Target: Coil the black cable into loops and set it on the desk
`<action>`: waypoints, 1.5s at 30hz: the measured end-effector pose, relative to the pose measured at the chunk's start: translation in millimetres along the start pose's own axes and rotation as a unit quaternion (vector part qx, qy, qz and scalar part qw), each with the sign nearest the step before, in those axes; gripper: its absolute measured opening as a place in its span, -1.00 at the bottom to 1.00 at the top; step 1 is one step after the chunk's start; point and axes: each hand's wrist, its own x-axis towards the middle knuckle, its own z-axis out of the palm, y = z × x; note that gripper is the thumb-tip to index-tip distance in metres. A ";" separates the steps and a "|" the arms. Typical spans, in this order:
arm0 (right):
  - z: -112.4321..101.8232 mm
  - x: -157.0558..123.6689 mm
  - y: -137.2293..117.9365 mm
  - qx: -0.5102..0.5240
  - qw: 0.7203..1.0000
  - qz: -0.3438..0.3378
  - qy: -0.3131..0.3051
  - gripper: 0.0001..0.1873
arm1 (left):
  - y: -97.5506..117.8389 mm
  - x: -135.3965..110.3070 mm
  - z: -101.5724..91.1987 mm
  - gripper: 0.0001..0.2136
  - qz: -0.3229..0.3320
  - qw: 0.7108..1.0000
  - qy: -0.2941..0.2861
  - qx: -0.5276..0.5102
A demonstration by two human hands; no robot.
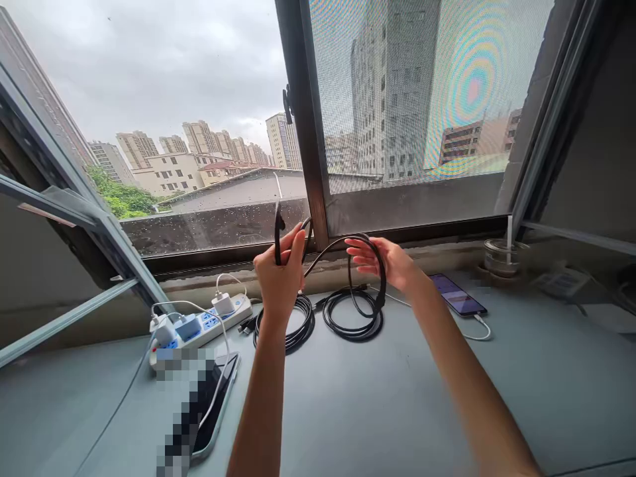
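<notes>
When reading from the centre outward, find the black cable (382, 271) held in the air above the worktop (348, 397), running between the left hand (281, 275) at 8 o'clock and the right hand (396, 265) near 4 o'clock. On the left, note fingers closed firmly on a cable section; on the right, note fingers half spread and loosely bent, with the loop passing across them. Below, locate the left coil (309, 326) just past 6 o'clock and the right coil (355, 336) at 5 o'clock, partly overlapped by the hanging loop. Farther out, see the power strip (212, 320) at 8, the nearer phone (226, 381) at 7, and the farther phone (461, 296) between 3 and 4.
</notes>
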 end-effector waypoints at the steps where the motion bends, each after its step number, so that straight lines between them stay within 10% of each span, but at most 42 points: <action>1: 1.4 -1.2 -2.9 0.037 0.999 0.009 0.004 -0.52 | 0.5 -0.8 1.2 -0.70 0.007 1.000 0.013 0.004; 8: 20.3 -4.0 -3.9 0.214 0.976 0.027 -0.028 -0.58 | -1.0 -12.7 10.4 -0.68 0.040 0.981 -0.179 0.055; 14: 17.9 -6.9 -6.5 0.151 0.987 -0.024 0.050 -0.88 | -0.5 -14.2 7.8 -0.65 0.102 0.927 -0.334 0.140; 24: -4.6 -10.6 -9.4 -0.077 0.982 -0.126 0.121 -0.59 | -4.3 6.6 -9.1 -0.79 0.105 0.954 -0.276 -0.045; 28: -13.1 -7.0 -8.7 -0.067 0.982 -0.122 0.127 -0.64 | -6.1 14.0 -19.1 -0.78 0.094 0.966 -0.204 -0.126; 37: -40.9 5.2 -0.3 -0.025 0.981 -0.153 0.114 -0.52 | -13.0 24.3 -42.6 -0.76 0.127 0.961 -0.238 -0.066; 41: -30.8 -4.0 -9.7 -0.035 0.976 -0.194 0.096 -0.57 | -18.2 28.1 -44.9 -0.92 0.152 0.970 -0.182 -0.046; 45: 0.6 -24.9 -20.4 -0.189 0.950 -0.241 0.070 -0.56 | -15.5 23.8 -37.7 -0.51 0.132 0.966 -0.222 -0.010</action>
